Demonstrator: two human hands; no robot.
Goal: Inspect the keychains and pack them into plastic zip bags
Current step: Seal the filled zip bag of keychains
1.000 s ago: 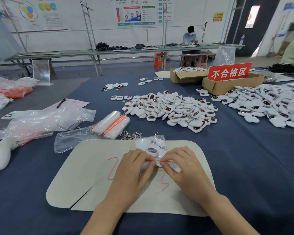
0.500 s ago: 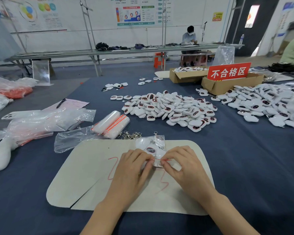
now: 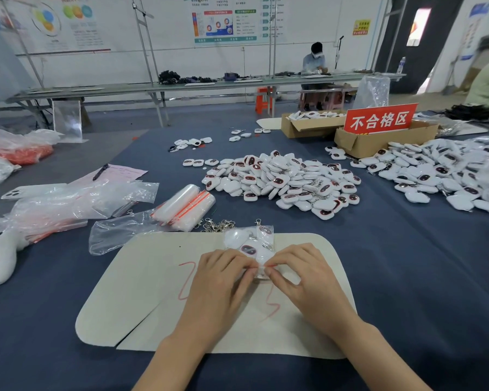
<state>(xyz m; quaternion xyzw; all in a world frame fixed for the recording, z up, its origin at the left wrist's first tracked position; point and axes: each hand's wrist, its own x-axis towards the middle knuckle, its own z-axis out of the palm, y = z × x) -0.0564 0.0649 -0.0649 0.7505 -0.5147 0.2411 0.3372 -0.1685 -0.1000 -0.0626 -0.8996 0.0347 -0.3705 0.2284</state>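
A clear zip bag with white keychains inside lies on the beige mat in front of me. My left hand and my right hand both pinch the bag's red zip strip at its near edge, fingertips almost touching. A big pile of white keychains with dark red windows lies beyond the mat. A second pile spreads at the right. A roll of empty zip bags and loose metal clasps lie just behind the mat.
Crumpled plastic bags and a white plush toy lie at the left, with a pen on pink paper. Two cardboard boxes with a red sign stand at the back right. A person sits at a far bench.
My two hands have crept closer together along the red zip strip. The bag has stayed in place on the mat.
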